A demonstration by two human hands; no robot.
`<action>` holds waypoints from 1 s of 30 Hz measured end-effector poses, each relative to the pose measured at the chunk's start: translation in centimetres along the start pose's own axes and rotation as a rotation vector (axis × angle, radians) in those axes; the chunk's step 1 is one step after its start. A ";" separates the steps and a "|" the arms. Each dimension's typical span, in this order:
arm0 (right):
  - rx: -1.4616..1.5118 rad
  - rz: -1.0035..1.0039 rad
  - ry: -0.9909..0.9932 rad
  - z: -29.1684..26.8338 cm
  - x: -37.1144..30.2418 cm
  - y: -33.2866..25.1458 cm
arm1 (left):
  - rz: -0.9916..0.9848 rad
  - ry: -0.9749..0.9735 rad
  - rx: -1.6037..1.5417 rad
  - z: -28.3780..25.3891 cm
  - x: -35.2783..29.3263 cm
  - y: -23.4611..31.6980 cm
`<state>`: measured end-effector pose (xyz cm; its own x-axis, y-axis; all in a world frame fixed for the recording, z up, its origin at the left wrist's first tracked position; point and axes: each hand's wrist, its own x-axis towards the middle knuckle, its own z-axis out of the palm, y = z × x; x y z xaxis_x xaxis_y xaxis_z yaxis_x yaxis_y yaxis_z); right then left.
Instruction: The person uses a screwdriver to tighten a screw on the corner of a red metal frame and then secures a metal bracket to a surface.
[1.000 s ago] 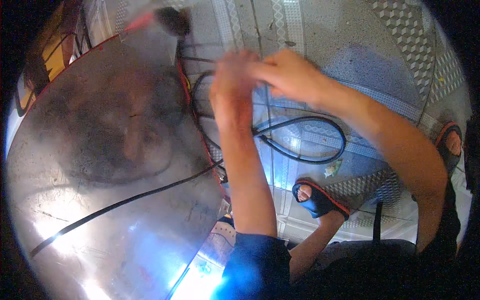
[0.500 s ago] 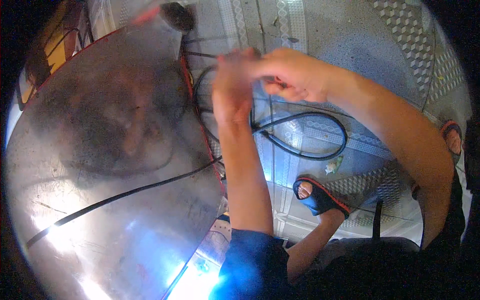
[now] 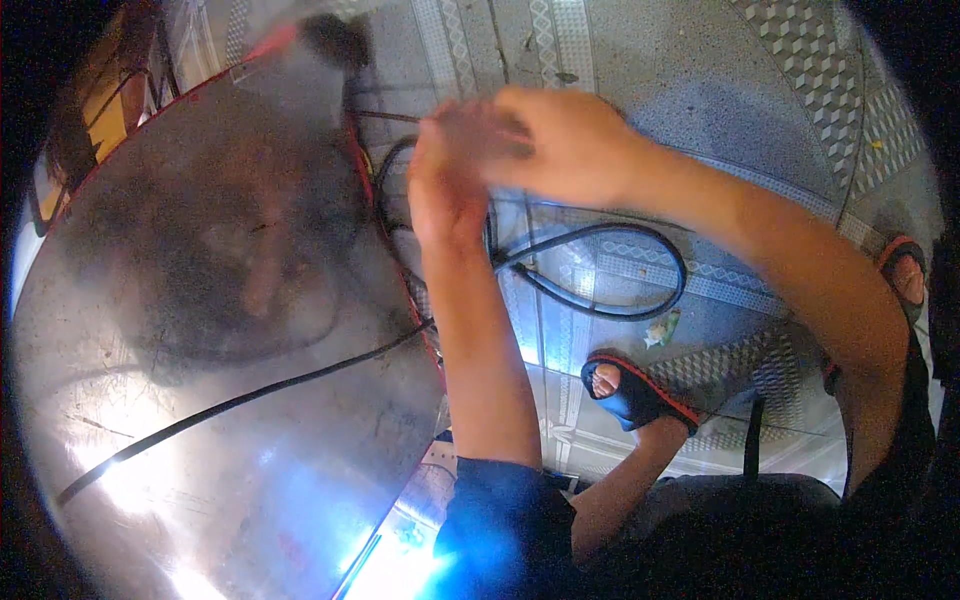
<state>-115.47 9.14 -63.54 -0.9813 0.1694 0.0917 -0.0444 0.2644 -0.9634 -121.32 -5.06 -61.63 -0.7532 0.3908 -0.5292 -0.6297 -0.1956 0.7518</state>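
My left hand [image 3: 445, 185] is raised over the gap beside the metal tabletop, its fingers curled and blurred by motion. From the right, my right hand [image 3: 570, 145] reaches across and meets it, fingers bent. Between them is a dark, reddish blur; whatever they grip there is too small and smeared to name. A black cable [image 3: 685, 275] lies in a loop on the floor below my hands, and part of it is hidden behind my left wrist.
A worn metal tabletop [image 3: 190, 420] with a red rim fills the left side. Another black cable [image 3: 240, 400] crosses it. A blurred dark object [image 3: 335, 40] with a red part is at its far edge. My sandalled foot [image 3: 640, 390] rests on the patterned tile floor [image 3: 700, 110], near a small crumpled scrap [image 3: 663, 328].
Both hands have shifted slightly left while staying together. My right hand has turned, and its curled fingers show less now. The view has also moved a little.
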 end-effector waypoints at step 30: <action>-0.437 0.073 -0.329 -1.7 1.8 -1.8 | -0.066 0.091 0.151 0.6 0.2 0.7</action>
<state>-116.88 10.62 -61.22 -0.9888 -0.0846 -0.1226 0.0396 0.6444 -0.7636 -121.80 -4.57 -60.92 -0.7294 0.3136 -0.6080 -0.6481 -0.0322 0.7609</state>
